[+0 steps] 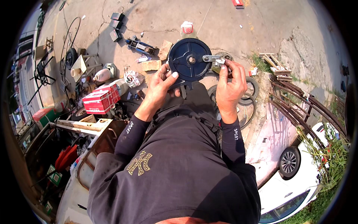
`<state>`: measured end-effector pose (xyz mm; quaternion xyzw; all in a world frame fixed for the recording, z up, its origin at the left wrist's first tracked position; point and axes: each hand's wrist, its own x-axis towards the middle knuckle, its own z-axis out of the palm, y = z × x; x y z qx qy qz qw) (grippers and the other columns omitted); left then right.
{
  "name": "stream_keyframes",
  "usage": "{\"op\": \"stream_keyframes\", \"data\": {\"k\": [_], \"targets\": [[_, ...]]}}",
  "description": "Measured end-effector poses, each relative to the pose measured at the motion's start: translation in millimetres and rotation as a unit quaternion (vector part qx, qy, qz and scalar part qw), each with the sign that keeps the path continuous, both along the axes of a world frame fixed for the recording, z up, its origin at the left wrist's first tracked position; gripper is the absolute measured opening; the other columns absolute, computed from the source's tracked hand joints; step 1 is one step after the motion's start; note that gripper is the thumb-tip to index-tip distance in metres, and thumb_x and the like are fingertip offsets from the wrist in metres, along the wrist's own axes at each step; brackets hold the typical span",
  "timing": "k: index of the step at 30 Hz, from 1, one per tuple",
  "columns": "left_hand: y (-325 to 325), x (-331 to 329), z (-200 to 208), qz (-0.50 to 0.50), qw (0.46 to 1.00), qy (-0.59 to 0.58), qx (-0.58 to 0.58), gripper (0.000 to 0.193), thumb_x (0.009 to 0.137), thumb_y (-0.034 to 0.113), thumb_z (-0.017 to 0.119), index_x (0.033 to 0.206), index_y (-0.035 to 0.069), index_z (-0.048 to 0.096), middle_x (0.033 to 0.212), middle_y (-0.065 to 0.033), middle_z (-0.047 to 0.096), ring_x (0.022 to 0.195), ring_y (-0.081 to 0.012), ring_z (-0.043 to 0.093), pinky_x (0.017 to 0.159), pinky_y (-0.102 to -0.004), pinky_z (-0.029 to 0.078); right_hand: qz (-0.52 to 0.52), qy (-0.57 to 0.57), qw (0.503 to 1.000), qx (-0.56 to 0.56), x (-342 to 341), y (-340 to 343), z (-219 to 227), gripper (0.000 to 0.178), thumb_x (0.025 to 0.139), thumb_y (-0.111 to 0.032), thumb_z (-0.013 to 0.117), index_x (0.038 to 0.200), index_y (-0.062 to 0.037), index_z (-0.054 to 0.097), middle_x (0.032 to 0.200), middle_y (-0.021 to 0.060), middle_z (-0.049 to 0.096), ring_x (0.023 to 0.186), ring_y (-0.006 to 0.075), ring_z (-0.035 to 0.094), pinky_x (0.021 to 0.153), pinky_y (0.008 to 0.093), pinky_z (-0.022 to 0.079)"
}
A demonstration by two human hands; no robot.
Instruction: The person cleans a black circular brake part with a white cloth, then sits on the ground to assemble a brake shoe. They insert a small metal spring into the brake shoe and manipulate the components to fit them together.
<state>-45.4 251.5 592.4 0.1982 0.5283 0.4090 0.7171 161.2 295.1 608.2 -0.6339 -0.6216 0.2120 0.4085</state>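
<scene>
A black round brake drum plate (180, 58), with ribs and a hole at its middle, is held up in front of me. My left hand (158, 87) grips its lower left edge, the thumb on the face and the other fingers behind. From the plate's right side a short silver lever (209, 58) sticks out. At the lever's outer end is a small whitish piece (220, 61), too small to name. My right hand (232, 84) is closed around that end, thumb and fingertips pinching it.
Below the plate stand yellowish stone blocks (151, 65), a blue floor jack (140, 46) and a red-capped container (187, 28). A red carton (101, 99) sits among clutter at left. Tyres (251, 87), rusty bars (298, 97) and a white car (291, 194) are at right.
</scene>
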Motion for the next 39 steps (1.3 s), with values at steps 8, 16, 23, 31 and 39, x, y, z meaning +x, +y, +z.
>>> {"op": "stream_keyframes", "data": {"k": [8, 16, 23, 31, 39], "targets": [[-3, 10, 1, 0.007, 0.999, 0.037, 0.009, 0.038, 0.100, 0.017, 0.059, 0.132, 0.002, 0.045, 0.105, -0.0042, 0.068, 0.062, -0.0082, 0.062, 0.047, -0.0192, 0.044, 0.095, -0.033, 0.992, -0.078, -24, -21, -20, 0.013, 0.085, 0.001, 0.067, 0.098, -0.0021, 0.066, 0.094, 0.0128, 0.065, 0.087, 0.0335, 0.066, 0.073, 0.0410, 0.052], [0, 19, 8, -0.014, 1.000, 0.022, -0.004, 0.036, 0.100, 0.018, 0.060, 0.132, 0.005, 0.049, 0.102, -0.0015, 0.066, 0.072, -0.0071, 0.062, 0.052, -0.0207, 0.049, 0.116, -0.136, 0.981, 0.079, -41, -17, -22, 0.021, 0.078, 0.000, 0.073, 0.098, -0.0028, 0.069, 0.091, 0.0093, 0.063, 0.081, 0.0269, 0.065, 0.069, 0.0370, 0.054], [-5, 22, 18, 0.057, 0.998, 0.016, 0.011, 0.034, 0.100, 0.016, 0.059, 0.128, 0.001, 0.046, 0.100, -0.0031, 0.068, 0.052, -0.0081, 0.061, 0.042, -0.0174, 0.041, 0.164, -0.211, 0.957, 0.113, -22, -17, -17, 0.026, 0.075, 0.001, 0.072, 0.101, -0.0003, 0.068, 0.093, 0.0106, 0.063, 0.080, 0.0266, 0.065, 0.068, 0.0365, 0.055], [1, 17, 27, 0.006, 1.000, 0.023, 0.009, 0.036, 0.100, 0.015, 0.059, 0.131, 0.002, 0.048, 0.107, -0.0035, 0.066, 0.076, -0.0070, 0.062, 0.051, -0.0190, 0.050, 0.176, -0.189, 0.958, 0.124, -40, -1, -1, 0.026, 0.077, 0.000, 0.069, 0.103, -0.0013, 0.068, 0.091, 0.0105, 0.062, 0.078, 0.0259, 0.065, 0.065, 0.0344, 0.054], [-4, 24, 25, -0.001, 1.000, 0.025, 0.005, 0.034, 0.100, 0.014, 0.059, 0.129, 0.000, 0.048, 0.101, -0.0035, 0.067, 0.062, -0.0080, 0.061, 0.048, -0.0205, 0.047, 0.194, -0.229, 0.948, 0.101, -42, -3, 1, 0.028, 0.078, -0.004, 0.067, 0.106, 0.0023, 0.067, 0.095, 0.0111, 0.062, 0.084, 0.0254, 0.064, 0.067, 0.0338, 0.054]]}}
